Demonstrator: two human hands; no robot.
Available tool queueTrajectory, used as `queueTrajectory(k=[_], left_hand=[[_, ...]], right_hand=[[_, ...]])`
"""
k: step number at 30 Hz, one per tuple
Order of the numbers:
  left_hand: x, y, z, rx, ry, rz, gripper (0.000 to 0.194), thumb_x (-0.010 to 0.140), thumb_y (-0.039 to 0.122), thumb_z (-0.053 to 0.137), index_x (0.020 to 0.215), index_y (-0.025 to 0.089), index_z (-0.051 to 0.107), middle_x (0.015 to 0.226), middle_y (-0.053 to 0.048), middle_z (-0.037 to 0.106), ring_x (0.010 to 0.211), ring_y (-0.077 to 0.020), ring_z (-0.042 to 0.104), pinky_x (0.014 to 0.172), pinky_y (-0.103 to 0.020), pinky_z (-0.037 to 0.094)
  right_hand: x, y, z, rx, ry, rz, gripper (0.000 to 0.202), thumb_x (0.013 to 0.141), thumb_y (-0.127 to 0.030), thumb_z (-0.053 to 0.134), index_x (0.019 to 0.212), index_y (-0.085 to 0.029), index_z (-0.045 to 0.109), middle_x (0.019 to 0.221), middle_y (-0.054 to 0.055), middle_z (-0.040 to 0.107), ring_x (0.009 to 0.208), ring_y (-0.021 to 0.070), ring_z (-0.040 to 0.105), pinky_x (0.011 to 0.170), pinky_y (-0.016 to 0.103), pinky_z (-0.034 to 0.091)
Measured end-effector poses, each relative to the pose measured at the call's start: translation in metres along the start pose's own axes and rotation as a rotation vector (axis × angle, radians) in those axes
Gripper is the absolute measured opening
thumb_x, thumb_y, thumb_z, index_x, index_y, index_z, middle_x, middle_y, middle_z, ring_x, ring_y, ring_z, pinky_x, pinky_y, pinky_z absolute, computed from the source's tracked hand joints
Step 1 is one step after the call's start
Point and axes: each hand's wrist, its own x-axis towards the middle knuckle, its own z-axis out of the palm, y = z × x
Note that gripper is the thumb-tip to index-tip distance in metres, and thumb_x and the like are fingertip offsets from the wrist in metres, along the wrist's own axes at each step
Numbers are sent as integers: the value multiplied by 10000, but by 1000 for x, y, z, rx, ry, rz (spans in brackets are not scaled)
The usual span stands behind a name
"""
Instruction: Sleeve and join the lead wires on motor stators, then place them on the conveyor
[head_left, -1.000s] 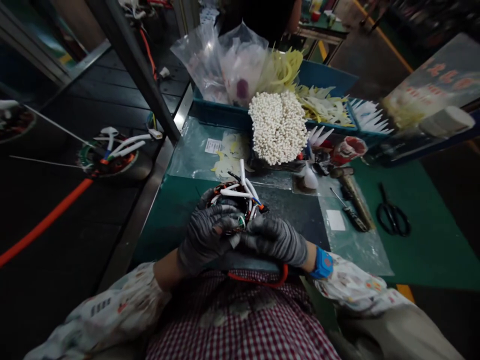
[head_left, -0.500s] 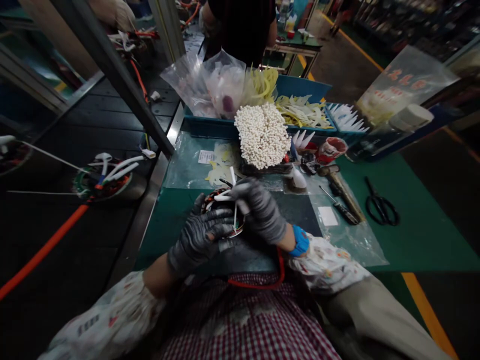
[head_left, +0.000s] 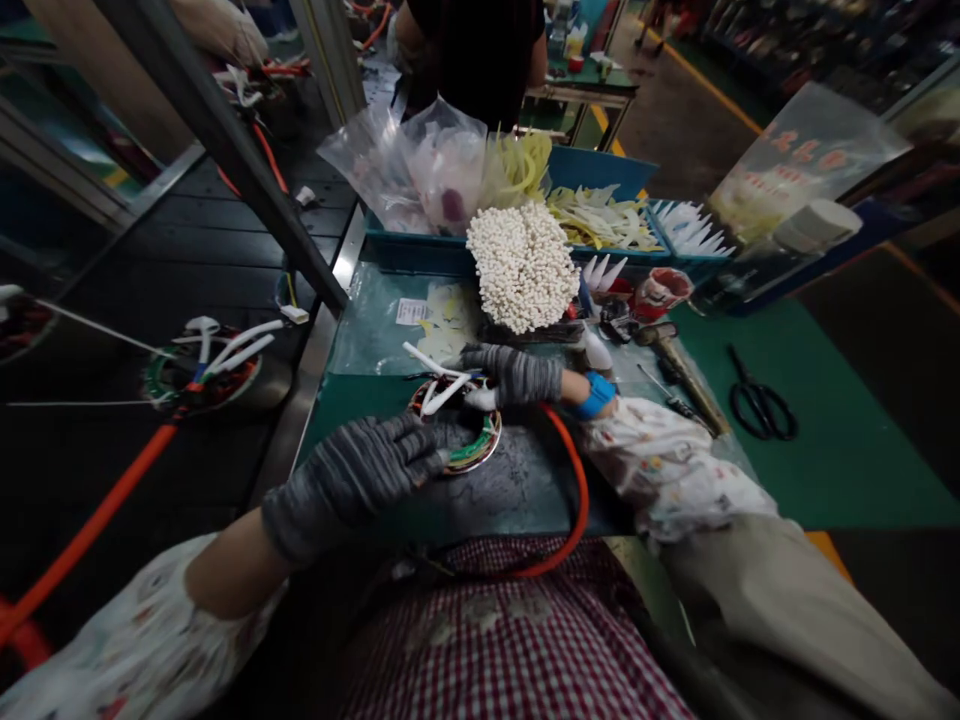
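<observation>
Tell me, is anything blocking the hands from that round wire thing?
Nothing visible is in the way. The left hand reaches over the near-left edge of the wire-wound stator, and the right hand is at its far-right side. The orange cable curves to the stator's right.

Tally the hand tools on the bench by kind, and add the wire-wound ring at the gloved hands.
Hammer: 1
Screwdriver, partly hidden by the sleeve: 1
Scissors: 1 pair
Wire-wound ring, by the left hand and right hand: 1
Total: 4
</observation>
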Motion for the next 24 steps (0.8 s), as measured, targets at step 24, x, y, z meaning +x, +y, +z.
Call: queueTrajectory(k=[24], left_hand=[[6,63,79,-23,415,-457,326,870,464,916,928,315,632,808,29,750,959,-289,675,852,-470,541]], right_hand=[[-69,40,-1,-583,812,220,327,1049,-458,680,1326,-297,750,1349,148,712,1367,396,605,1228,675,466]])
